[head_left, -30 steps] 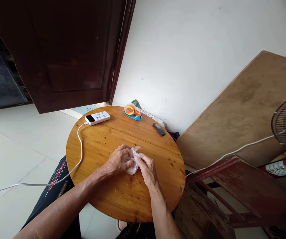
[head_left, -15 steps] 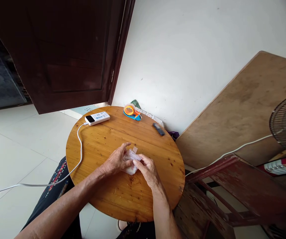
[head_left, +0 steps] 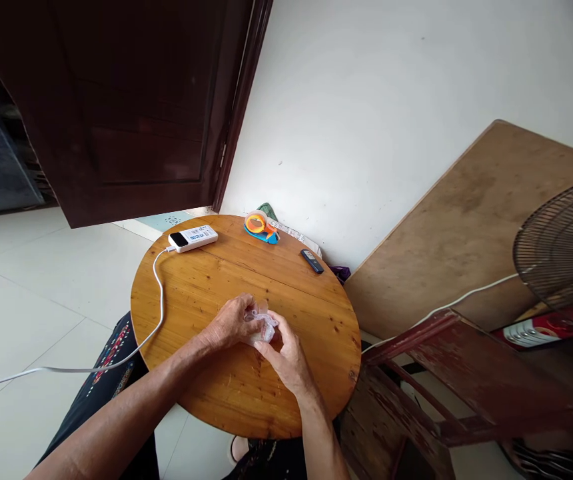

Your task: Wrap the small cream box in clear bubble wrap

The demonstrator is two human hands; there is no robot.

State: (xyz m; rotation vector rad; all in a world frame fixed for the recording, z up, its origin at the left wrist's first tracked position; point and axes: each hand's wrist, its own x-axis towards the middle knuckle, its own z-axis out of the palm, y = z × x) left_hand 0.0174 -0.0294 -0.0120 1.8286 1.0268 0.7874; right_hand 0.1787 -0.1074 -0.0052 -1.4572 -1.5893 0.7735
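Observation:
A small bundle of clear, crinkled plastic wrap (head_left: 267, 328) is held between both hands, low over the middle of the round wooden table (head_left: 206, 387). What lies inside the wrap cannot be made out. My left hand (head_left: 236, 321) grips it from the left, thumb on top and fingers curled round the far side. From the right, my right hand (head_left: 286, 353) holds its edge between thumb and fingers. A translucent flap of the plastic sticks up past the left fingers.
A white power bank (head_left: 194, 238) with a white cable (head_left: 160, 300) lies at the table's back left. An orange and blue tape dispenser (head_left: 261, 227) and a small black device (head_left: 312, 261) sit along the far edge. A wooden chair (head_left: 486, 373) and a fan (head_left: 566, 247) stand right.
The plastic has been folded and bunched up more tightly. My right hand has shifted slightly left and down, its thumb now lower on the bundle. The view has turned a little.

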